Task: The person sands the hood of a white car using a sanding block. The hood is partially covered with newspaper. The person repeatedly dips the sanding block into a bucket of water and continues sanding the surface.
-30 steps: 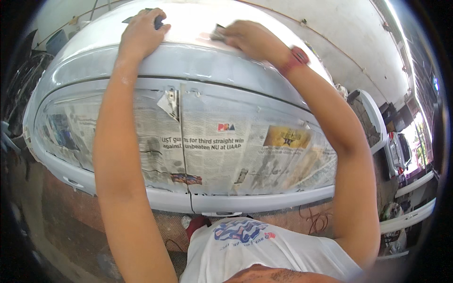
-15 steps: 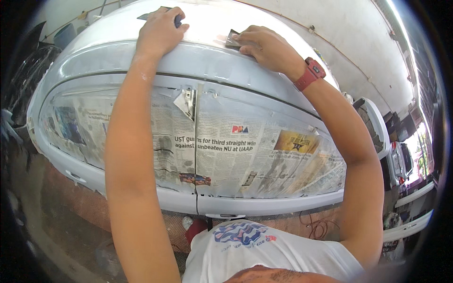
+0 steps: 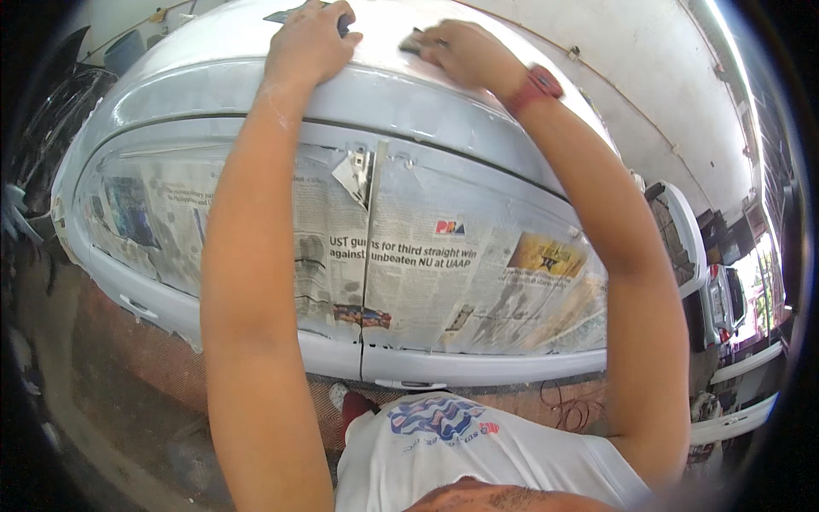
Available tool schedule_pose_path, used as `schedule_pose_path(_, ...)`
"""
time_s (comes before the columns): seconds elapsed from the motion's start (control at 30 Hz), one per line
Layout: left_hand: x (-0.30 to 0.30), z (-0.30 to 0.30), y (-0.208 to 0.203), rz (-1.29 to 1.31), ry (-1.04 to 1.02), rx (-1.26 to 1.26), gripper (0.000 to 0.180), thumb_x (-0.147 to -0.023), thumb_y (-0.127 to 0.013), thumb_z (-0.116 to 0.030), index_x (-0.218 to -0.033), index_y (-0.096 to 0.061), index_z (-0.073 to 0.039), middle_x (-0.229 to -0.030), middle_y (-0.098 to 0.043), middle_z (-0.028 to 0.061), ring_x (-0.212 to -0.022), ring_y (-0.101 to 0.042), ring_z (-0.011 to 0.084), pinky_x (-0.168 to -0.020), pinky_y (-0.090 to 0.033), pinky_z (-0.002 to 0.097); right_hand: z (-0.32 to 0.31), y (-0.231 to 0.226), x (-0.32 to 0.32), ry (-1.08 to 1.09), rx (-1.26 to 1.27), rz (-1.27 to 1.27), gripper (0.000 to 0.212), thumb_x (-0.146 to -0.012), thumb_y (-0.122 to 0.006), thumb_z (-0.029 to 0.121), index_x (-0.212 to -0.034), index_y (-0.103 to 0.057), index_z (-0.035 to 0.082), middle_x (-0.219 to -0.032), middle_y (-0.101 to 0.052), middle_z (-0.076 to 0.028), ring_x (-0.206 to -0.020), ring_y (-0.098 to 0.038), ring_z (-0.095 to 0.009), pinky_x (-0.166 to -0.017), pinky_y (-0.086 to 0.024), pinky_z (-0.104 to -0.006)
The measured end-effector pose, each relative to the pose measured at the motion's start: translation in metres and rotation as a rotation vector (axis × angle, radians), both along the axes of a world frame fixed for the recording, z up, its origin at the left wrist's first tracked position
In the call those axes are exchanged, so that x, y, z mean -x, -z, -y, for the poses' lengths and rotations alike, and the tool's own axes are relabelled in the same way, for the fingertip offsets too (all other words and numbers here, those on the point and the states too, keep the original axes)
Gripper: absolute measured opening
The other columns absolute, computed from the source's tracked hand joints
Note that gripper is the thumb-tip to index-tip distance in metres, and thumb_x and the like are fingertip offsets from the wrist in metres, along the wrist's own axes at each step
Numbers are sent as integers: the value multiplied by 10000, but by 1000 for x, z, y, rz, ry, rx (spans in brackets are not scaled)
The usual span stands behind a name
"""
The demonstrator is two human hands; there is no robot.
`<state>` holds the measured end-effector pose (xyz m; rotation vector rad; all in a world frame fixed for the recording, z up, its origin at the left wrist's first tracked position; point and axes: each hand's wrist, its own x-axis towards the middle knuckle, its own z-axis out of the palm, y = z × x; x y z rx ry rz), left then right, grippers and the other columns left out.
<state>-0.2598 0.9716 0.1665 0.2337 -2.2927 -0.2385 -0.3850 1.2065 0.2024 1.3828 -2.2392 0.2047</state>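
Observation:
Both arms reach over the side of a car onto its white roof (image 3: 380,30). My left hand (image 3: 311,47) is closed on a dark sheet (image 3: 278,16) at the upper left. The sheet's pointed corner sticks out left of the hand, and a dark blue edge shows by the fingers. My right hand (image 3: 469,53), slightly blurred, presses a small piece of dark grey sandpaper (image 3: 412,41) on the roof. A red wristwatch (image 3: 543,83) is on my right wrist. The grey roof edge (image 3: 384,107) looks wet in places.
Newspaper (image 3: 426,205) masks the side windows. Below are white doors with a door handle (image 3: 414,383). A reddish hose (image 3: 567,405) lies coiled on the floor. Loose white panels (image 3: 742,418) and another car (image 3: 725,299) stand at the right. A blue bucket (image 3: 124,51) is at the far left.
My right hand has moved with the sandpaper farther in over the roof. My left hand stays at about the same spot on the roof. The whole view has shifted slightly.

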Motion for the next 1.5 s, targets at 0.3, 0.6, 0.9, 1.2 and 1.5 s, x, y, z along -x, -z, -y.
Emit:
schedule_pose_path(0.3, 3, 0, -1, -36, 42, -11, 348, -984, -736, -430, -1265, -713, -226, -1290, -708, 82, -1228, -683, 335, -1047, -549, 494, -39, -4, -31, -112, -107, -81, 352, -1030, -662, 335, -1308, -794, 164, -1292, -753, -170, -1126, -704, -383, -1008, -555, -463)
schedule_pose_path(0.6, -2, 20, 5, -63, 34, -15, 359, -970, -749, -418, -1257, -716, -203, -1282, -712, 89, -1222, -686, 342, -1042, -548, 496, -33, 2, -20, -215, -43, -31, 394, -1003, -703, 280, -1338, -762, 82, -1164, -769, -212, -1138, -703, -424, -1042, -542, -471)
schedule_pose_path(0.9, -1, 7, -2, -54, 28, -5, 348, -972, -747, -409, -1247, -720, -196, -1290, -709, 100, -1219, -678, 350, -1046, -544, 491, 5, 1, 7, -123, -85, -16, 352, -1037, -672, 170, -1371, -750, 89, -1350, -727, -160, -1225, -666, -360, -1118, -509, -466)
schedule_pose_path(1.2, 4, 3, 4, -60, 30, -20, 366, -975, -745, -415, -1265, -713, -195, -1286, -705, 105, -1242, -670, 343, -1066, -535, 481, -26, -8, -6, -125, -117, -7, 366, -1064, -635, 246, -1364, -752, 73, -1337, -723, -188, -1232, -656, -372, -1105, -506, -441)
schedule_pose_path(1.5, 0, 7, 4, -52, 34, -35, 370, -977, -740, -415, -1277, -715, -202, -1284, -708, 96, -1250, -670, 332, -1067, -534, 484, -37, -1, -30, -175, -63, 1, 360, -1009, -693, 211, -1321, -765, 49, -1177, -743, -176, -1120, -674, -370, -1057, -517, -460)
